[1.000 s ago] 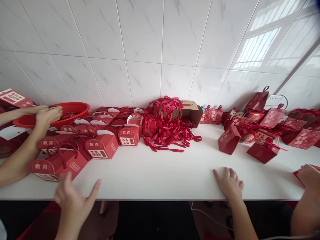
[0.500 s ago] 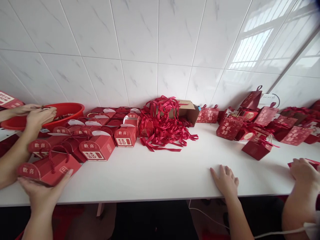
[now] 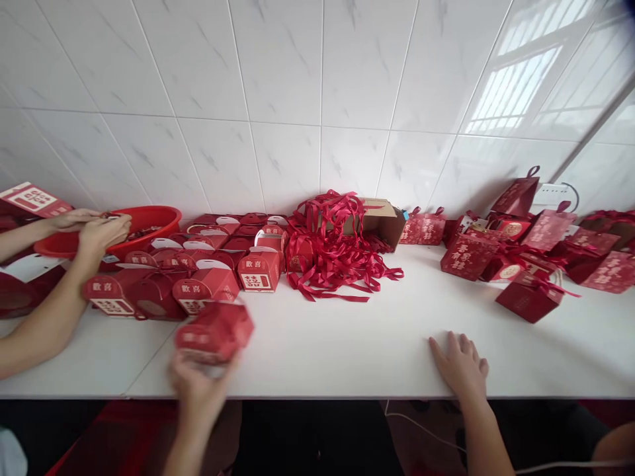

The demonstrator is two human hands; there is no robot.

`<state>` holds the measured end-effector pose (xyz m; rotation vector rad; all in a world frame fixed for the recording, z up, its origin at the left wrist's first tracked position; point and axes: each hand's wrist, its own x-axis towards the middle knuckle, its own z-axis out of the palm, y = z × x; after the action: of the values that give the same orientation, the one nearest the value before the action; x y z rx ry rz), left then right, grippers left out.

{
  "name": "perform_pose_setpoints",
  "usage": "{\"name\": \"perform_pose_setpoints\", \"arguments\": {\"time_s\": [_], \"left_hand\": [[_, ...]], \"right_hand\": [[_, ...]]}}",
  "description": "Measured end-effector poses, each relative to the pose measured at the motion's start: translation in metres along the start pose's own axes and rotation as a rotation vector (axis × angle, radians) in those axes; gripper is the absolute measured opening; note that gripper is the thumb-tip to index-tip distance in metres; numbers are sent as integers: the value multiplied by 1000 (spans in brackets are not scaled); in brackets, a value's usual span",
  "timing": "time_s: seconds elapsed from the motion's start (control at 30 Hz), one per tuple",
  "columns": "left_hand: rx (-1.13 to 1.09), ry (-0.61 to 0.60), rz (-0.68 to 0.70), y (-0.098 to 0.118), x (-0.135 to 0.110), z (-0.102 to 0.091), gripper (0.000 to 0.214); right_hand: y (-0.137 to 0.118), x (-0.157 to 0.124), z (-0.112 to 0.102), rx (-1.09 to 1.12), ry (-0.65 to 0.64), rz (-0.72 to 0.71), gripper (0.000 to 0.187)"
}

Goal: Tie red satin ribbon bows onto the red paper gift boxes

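My left hand [image 3: 198, 383] is closed on a red gift box [image 3: 214, 332], blurred by motion, held just above the white table [image 3: 347, 350] near its front edge. Palm down on the table at the front right lies my right hand [image 3: 459, 367], its fingers spread and nothing in it. Behind the held box stands a cluster of red handled gift boxes [image 3: 198, 271]. A tangled heap of red ribbons [image 3: 337, 248] lies at the middle back.
At the left, another person's two hands [image 3: 96, 228] work by a red basin [image 3: 124, 225]. An open cardboard box [image 3: 381, 221] lies on its side behind the ribbons. Red gift bags and boxes [image 3: 526, 258] crowd the back right. A tiled wall backs the table.
My left hand has taken hold of a red gift box from the left front and carried it rightward. The hand at the far right edge has gone out of view. My right hand stays put.
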<state>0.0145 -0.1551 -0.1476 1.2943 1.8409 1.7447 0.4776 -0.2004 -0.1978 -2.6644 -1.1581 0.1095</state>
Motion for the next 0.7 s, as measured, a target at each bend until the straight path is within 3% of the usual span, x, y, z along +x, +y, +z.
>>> {"name": "perform_pose_setpoints", "arguments": {"time_s": [0.07, 0.13, 0.2, 0.3, 0.4, 0.47, 0.57, 0.7], "left_hand": [[-21, -160, 27, 1, -32, 19, 83], [-21, -306, 23, -1, -37, 29, 85], [54, -159, 39, -5, -12, 30, 91], [243, 63, 79, -8, 54, 27, 110], [426, 50, 76, -9, 108, 26, 119], [466, 3, 81, -10, 123, 27, 117], [467, -20, 68, -11, 117, 22, 110], [525, -5, -20, -5, 66, 16, 104]], "right_hand": [[-1, -4, 3, -2, 7, -12, 68], [0, -7, 4, -3, 17, -24, 68], [0, -8, 5, -9, 18, -29, 68], [0, -7, 5, -15, 16, -33, 67], [-1, -8, 3, -7, 25, -36, 66], [-2, -9, 2, -7, 25, -36, 66], [-4, -10, 1, -18, 22, -31, 65], [-13, -13, 3, -52, 16, -23, 63]]}}
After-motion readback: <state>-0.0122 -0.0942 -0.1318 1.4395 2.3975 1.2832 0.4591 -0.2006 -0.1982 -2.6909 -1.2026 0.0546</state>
